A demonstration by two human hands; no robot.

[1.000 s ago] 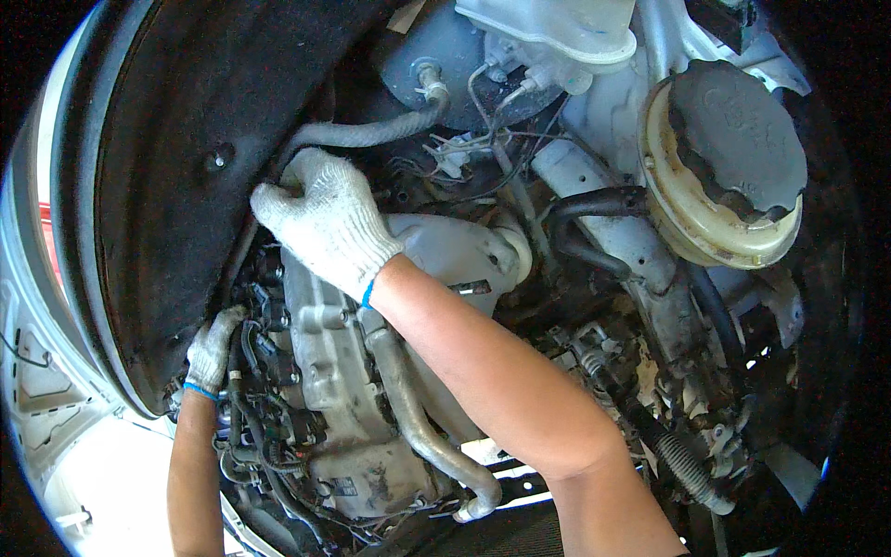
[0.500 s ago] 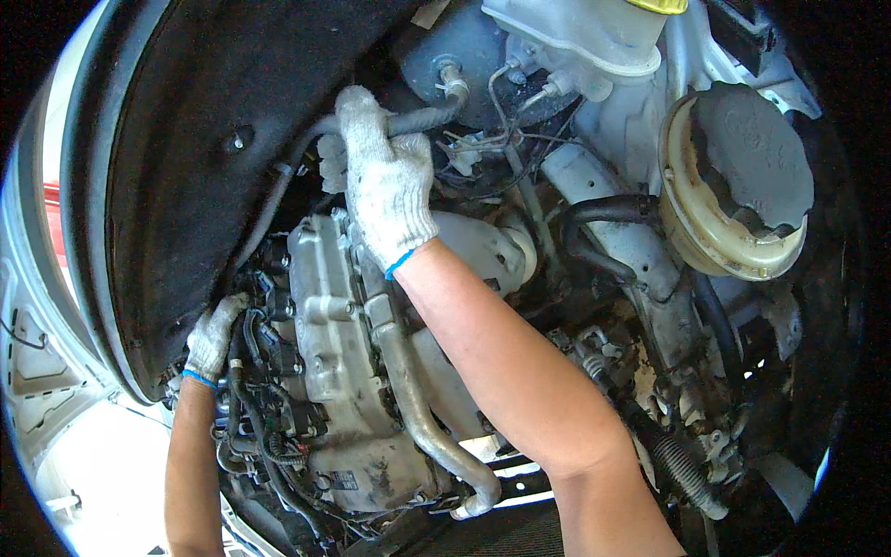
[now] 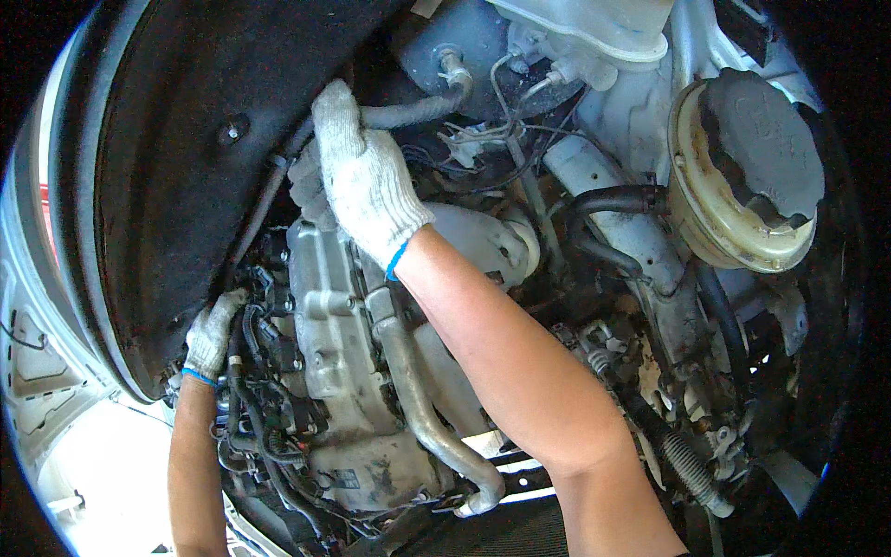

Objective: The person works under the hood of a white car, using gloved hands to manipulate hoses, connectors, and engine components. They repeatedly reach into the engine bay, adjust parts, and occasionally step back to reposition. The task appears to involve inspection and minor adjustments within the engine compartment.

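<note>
My right hand, in a white knit glove with a blue cuff, is at the back of the engine bay. It is closed around a dark braided hose that runs along the black padded panel. One finger lies over the hose, and shaded glove fingers show below. My left hand, gloved alike, reaches in at the left between that panel and the wiring beside the engine. Its fingertips are partly hidden, so I cannot tell whether it holds anything. Between my arms lies the grey metal engine cover.
A bent metal pipe crosses the engine. Black wiring and connectors line its left side. To the right stand a round cream reservoir with a dark cap and a black hose. A translucent fluid reservoir is at the top.
My right hand has shifted a little left along the hose, and more of the shaded fingers show. The view has moved slightly. My left hand stays in place.
</note>
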